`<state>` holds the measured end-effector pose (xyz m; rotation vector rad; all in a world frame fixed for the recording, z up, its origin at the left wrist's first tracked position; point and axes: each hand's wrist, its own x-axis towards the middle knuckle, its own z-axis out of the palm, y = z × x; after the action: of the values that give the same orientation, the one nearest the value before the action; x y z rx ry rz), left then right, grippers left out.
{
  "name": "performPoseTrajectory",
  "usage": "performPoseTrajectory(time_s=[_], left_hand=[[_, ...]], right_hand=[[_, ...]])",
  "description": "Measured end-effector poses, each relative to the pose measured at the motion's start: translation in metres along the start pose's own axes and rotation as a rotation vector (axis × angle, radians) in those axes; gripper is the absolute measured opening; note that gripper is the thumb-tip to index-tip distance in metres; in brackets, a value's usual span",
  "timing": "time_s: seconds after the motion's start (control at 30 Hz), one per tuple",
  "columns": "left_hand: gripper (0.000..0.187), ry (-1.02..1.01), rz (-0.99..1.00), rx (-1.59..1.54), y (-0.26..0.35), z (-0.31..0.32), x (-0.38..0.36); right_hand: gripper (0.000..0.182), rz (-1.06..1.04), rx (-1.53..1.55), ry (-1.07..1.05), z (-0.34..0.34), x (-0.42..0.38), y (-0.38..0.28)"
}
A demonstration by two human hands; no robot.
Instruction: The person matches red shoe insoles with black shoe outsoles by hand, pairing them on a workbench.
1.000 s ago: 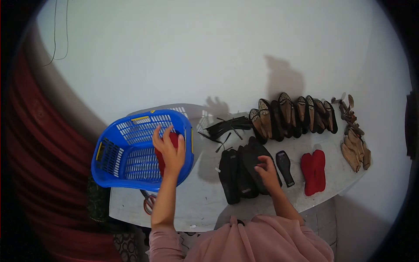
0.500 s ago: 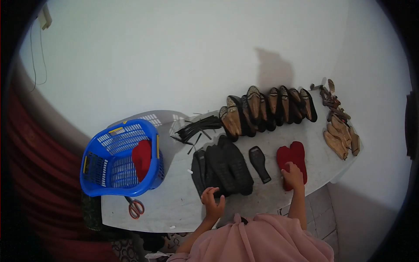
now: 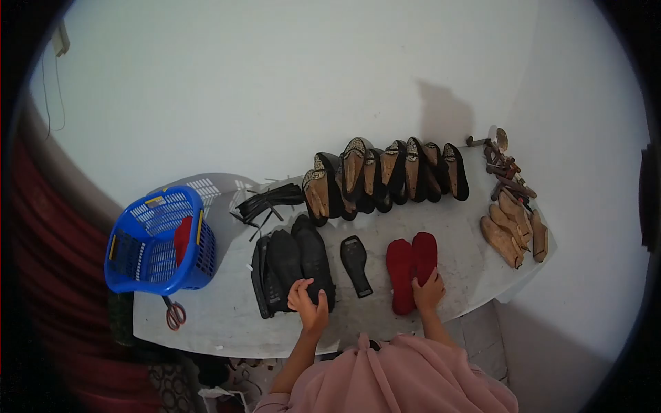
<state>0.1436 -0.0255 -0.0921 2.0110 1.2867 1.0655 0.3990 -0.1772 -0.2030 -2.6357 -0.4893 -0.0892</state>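
Observation:
Two red insoles point(image 3: 400, 279) lie side by side on the table. My right hand point(image 3: 429, 292) has its thumb and fingers closed on the heel end of the right-hand one point(image 3: 425, 253), which sits slightly higher than its neighbour. Over the near end of a pile of black shoe soles point(image 3: 284, 258) is my left hand point(image 3: 310, 308), its thumb and fingers apart and holding nothing. Between the pile and the red insoles, a single black sole point(image 3: 355, 266) lies flat by itself.
Shoes with wooden lasts point(image 3: 379, 175) line the table's back. Black strips point(image 3: 272, 200) lie left of them. At left stand a blue basket point(image 3: 200, 258) with red pieces inside and scissors point(image 3: 175, 315). Loose wooden lasts point(image 3: 506, 230) and tools point(image 3: 506, 168) are at right.
My right hand has moved down to the heel of the right red insole and taken hold, and that insole has shifted upward slightly. The whole view has swung, so things appear further left.

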Motion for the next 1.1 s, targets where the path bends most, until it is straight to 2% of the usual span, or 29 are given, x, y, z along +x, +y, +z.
performPoseTrajectory(time_s=[0.1, 0.2, 0.4, 0.5, 0.6, 0.7, 0.8, 0.87, 0.9, 0.93, 1.03, 1.1], left_hand=[[0.039, 0.014, -0.024, 0.022, 0.008, 0.012, -0.019], [0.040, 0.000, -0.048, 0.037, 0.012, 0.021, -0.037], [0.040, 0.051, 0.046, 0.055, 0.030, 0.017, -0.050], [0.039, 0.109, 0.064, 0.086, 0.031, 0.003, -0.049], [0.038, 0.173, 0.043, 0.086, 0.019, -0.008, -0.053], [0.045, 0.099, 0.070, -0.081, 0.005, -0.010, -0.060], [0.055, -0.073, -0.203, -0.731, 0.025, 0.006, -0.070], [0.060, -0.124, -0.258, -1.001, 0.047, 0.011, -0.070], [0.063, -0.150, -0.284, -1.137, 0.052, 0.009, -0.069], [0.059, -0.075, -0.328, -1.120, 0.046, 0.008, -0.066], [0.056, 0.078, -0.484, -1.108, 0.012, 0.000, -0.057], [0.065, 0.104, -0.617, -1.148, -0.015, -0.028, -0.052]], right_hand=[[0.076, -0.060, -0.008, 0.090, 0.003, -0.001, 0.005], [0.067, 0.050, 0.180, -0.087, -0.015, 0.004, 0.004], [0.051, 0.082, 0.415, -0.159, -0.024, 0.008, 0.010], [0.045, 0.038, 0.964, -0.078, -0.031, 0.005, 0.010], [0.049, 0.025, 1.138, -0.215, -0.050, 0.008, 0.001], [0.045, -0.212, 0.998, -0.144, -0.058, 0.001, -0.027], [0.047, -0.406, 1.051, -0.336, -0.087, -0.028, -0.074], [0.051, -0.432, 1.218, -0.685, -0.074, -0.054, -0.093], [0.051, -0.540, 1.185, -0.738, -0.080, -0.072, -0.107], [0.052, -0.646, 1.150, -0.788, -0.088, -0.087, -0.122], [0.051, -1.312, 0.870, -0.783, -0.096, -0.106, -0.152], [0.044, -1.271, 0.879, -0.979, -0.100, -0.102, -0.169]])
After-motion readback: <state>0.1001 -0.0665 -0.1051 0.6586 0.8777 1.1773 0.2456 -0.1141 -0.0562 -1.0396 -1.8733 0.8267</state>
